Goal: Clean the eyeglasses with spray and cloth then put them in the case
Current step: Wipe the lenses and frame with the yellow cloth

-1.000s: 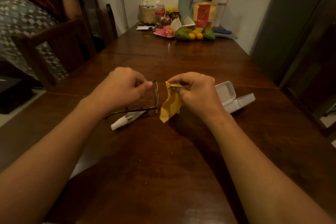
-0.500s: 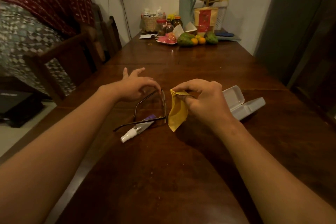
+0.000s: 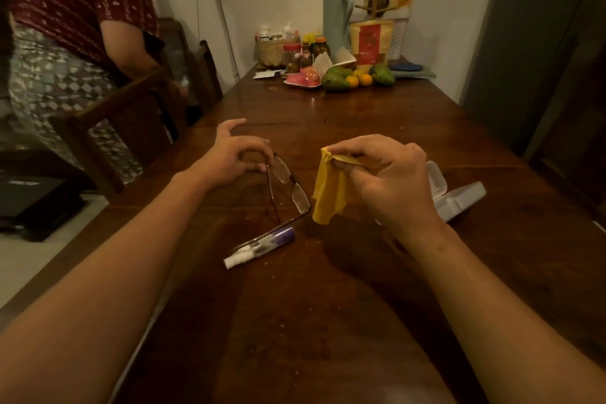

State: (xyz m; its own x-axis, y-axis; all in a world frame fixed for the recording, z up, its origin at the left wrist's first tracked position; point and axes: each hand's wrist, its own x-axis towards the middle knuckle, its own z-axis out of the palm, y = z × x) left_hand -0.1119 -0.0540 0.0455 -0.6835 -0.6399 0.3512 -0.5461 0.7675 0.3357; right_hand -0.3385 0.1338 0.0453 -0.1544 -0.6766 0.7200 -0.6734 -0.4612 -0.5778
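The left hand (image 3: 234, 157) pinches the eyeglasses (image 3: 288, 185) by the far end of the frame, thumb and forefinger closed on the rim, the other fingers spread loose and lifted toward the far side of the table (image 3: 328, 321). The glasses tilt away from that grip, lenses facing up and to the right, one temple arm reaching down toward the spray bottle (image 3: 260, 247).

The right hand (image 3: 390, 180) is curled nearly closed, gripping the yellow cloth (image 3: 329, 193) at its top edge between thumb and fingers. The cloth hangs down in a loose fold, just beside the nearer lens; whether it touches the glass cannot be told.

The spray bottle lies on its side on the wood, white nozzle toward the camera, purple label at the far end; the printing on it is too small to read. Behind the right hand, the white case (image 3: 459, 197) sits open on the table, lid up, partly hidden by the knuckles.

At the far end stands a tan pouch with a red label (image 3: 369, 43), its writing too small to read.
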